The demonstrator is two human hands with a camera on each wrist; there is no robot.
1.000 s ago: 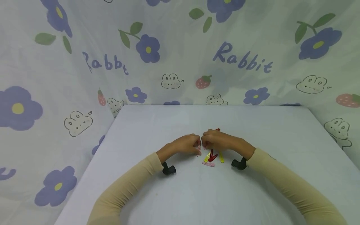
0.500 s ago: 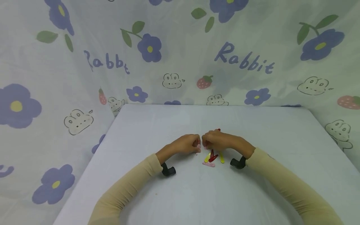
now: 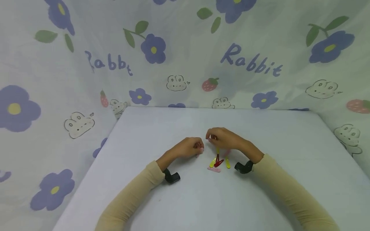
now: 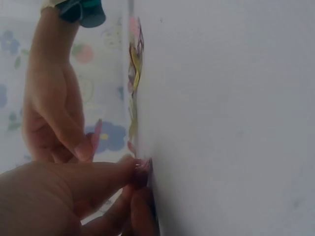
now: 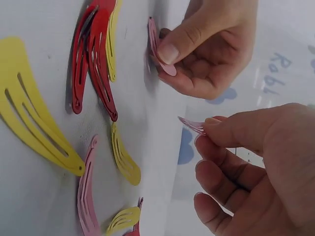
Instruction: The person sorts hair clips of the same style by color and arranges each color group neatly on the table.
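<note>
Between thumb and fingers my left hand (image 3: 188, 148) pinches a pink hair clip (image 5: 161, 51), held against or just over the white table. A second pink clip (image 5: 193, 125) is pinched in my right hand (image 3: 224, 139), raised a little farther back and to the right; the left wrist view also shows this clip (image 4: 97, 137). In front of the right hand lies a loose group of clips: red ones (image 5: 101, 64), yellow ones (image 5: 37, 110) and pink ones (image 5: 86, 196). Some of them overlap.
The white table (image 3: 185, 199) reaches back to a cloth (image 3: 185, 64) printed with flowers and rabbits, which also hangs at both sides. A black device is on each wrist, one at the left (image 3: 172, 177) and one at the right (image 3: 244, 167).
My right hand has moved back and up from the clips, uncovering more of them. My left hand has shifted slightly left with its pink clip, so the gap between the hands is wider.
</note>
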